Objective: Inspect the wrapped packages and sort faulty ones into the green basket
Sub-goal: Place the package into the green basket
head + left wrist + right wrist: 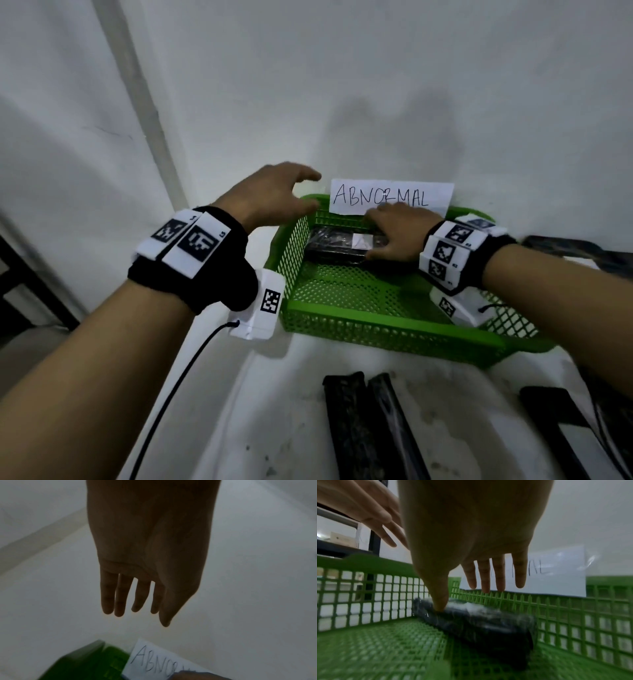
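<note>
Right hand [471, 534]: fingers straight, thumb pressed on package [342, 245] in basket [376, 329], frame centre.
Left hand [274, 195]: released, held above basket's upper-left corner.

Dim, flat light; blurred wrist views, wide-angle edge distortion.

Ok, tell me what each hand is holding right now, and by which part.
The left hand holds nothing; its fingers are spread above the green basket. The right hand holds nothing either: only its thumb touches the top of the black wrapped package lying in the basket.
</note>
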